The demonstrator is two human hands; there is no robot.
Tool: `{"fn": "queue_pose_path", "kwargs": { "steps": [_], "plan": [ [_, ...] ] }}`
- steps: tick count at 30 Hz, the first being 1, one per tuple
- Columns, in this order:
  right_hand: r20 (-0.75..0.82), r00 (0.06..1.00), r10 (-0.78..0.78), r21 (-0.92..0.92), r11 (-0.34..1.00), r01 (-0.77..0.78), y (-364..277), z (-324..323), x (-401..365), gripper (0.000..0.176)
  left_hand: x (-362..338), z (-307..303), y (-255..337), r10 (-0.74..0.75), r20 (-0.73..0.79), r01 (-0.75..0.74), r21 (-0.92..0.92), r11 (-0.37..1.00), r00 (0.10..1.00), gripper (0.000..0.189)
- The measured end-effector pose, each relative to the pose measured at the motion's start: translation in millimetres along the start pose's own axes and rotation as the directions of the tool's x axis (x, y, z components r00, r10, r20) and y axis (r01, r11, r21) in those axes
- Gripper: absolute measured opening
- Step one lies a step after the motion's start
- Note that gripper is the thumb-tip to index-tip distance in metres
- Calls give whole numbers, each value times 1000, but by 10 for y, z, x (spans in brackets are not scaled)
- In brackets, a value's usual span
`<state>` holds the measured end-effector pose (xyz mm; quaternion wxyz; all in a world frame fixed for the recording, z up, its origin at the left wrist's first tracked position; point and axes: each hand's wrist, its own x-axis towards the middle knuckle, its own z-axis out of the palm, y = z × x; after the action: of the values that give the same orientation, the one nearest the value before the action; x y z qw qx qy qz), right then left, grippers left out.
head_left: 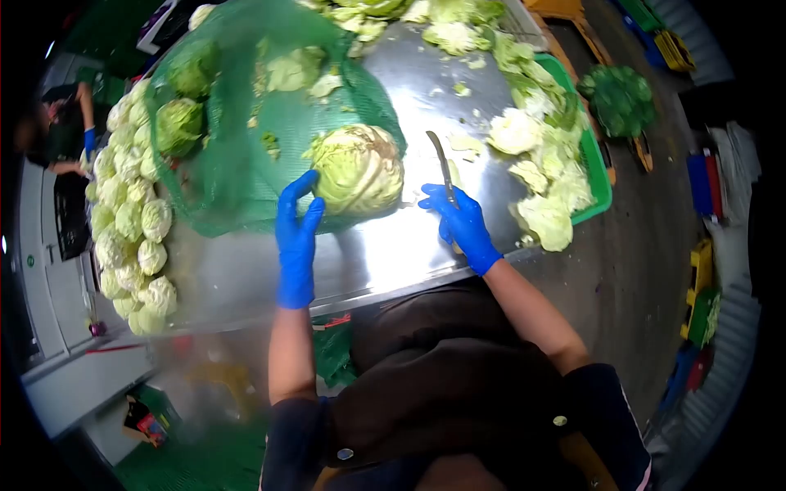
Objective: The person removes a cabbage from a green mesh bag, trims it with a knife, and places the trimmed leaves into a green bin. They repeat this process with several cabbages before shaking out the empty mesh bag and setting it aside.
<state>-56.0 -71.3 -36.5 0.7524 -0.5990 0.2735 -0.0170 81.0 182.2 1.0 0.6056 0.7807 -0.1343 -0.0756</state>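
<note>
A large cabbage (358,170) with brownish outer leaves lies on green netting (246,184) on the steel table (327,266). My left hand (298,225), in a blue glove, is at the cabbage's left side with thumb and fingers apart; whether it touches is hard to tell. In my blue-gloved right hand (464,225) is a knife (442,159), its curved blade pointing away from me. Two greener cabbages, one of them a whole cabbage (179,127), lie in the netting to the left. Loose leaves (296,69) lie on the netting further back.
Many pale cabbages (128,213) are piled along the table's left end. Cut leaves (544,176) heap over a green crate (599,176) at the right edge. A full green net sack (620,100) stands beyond it. Another person (70,123) works at the far left.
</note>
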Motion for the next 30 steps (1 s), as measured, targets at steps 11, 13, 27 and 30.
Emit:
{"fn": "queue_pose_path", "kwargs": {
  "steps": [11, 13, 27, 30],
  "plan": [
    [-39, 957, 287, -123, 949, -290, 135, -1983, 147, 25, -64, 1298, 407, 143, 296, -239, 322, 916, 944, 88],
    [-111, 952, 287, -102, 949, -298, -5, -2320, 237, 25, -160, 1327, 399, 143, 271, -227, 310, 923, 952, 89],
    [-587, 793, 164, 209, 977, -47, 340, -2483, 39, 22, -257, 1296, 579, 227, 88, -235, 584, 777, 970, 87],
    [-608, 792, 55, 136, 990, 36, 443, -2522, -113, 20, -226, 1883, 1061, 387, 233, -452, 461, 764, 892, 87]
  ]
}}
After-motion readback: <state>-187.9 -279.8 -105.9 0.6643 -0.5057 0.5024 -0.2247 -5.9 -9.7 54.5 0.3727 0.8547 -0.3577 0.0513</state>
